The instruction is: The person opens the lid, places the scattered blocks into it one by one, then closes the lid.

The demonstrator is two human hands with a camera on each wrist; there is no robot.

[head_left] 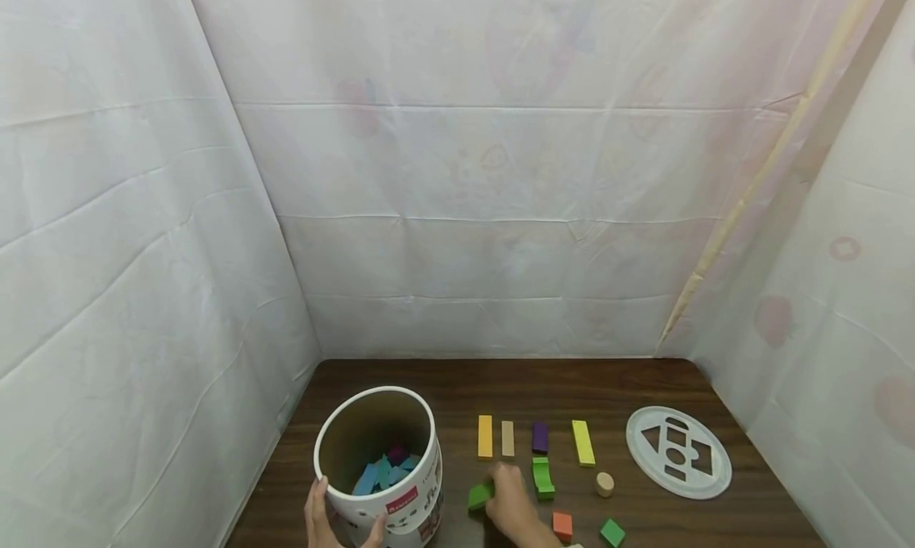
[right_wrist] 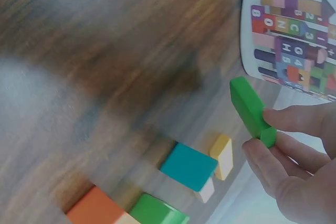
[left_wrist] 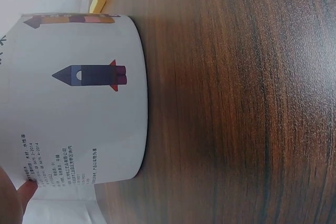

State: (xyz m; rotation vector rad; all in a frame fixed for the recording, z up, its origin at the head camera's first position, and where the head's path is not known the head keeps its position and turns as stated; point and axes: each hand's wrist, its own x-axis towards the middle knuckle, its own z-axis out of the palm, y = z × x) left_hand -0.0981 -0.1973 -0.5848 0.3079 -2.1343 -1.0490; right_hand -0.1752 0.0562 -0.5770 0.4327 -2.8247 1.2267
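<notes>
A white printed bucket (head_left: 416, 507) stands at the left of the table with several blue and other coloured blocks (head_left: 386, 472) inside. My left hand (head_left: 325, 524) rests on its near side, fingers spread against the wall below the rim. In the left wrist view only a fingertip (left_wrist: 26, 188) shows, touching the bucket (left_wrist: 94, 124). Just right of the bucket, my right hand (head_left: 513, 504) pinches a green block (head_left: 479, 497) between thumb and fingers. The right wrist view shows this green block (right_wrist: 248, 107) held tilted in the right hand (right_wrist: 302, 156).
Around the right hand lie an orange block (head_left: 484, 437), a beige block (head_left: 507, 438), a purple block (head_left: 539, 437), a yellow block (head_left: 583, 442), a curved green block (head_left: 542, 478), a wooden cylinder (head_left: 604, 484), and a red-orange block (head_left: 562, 526). A white lid with cutouts (head_left: 642, 457) lies farther right.
</notes>
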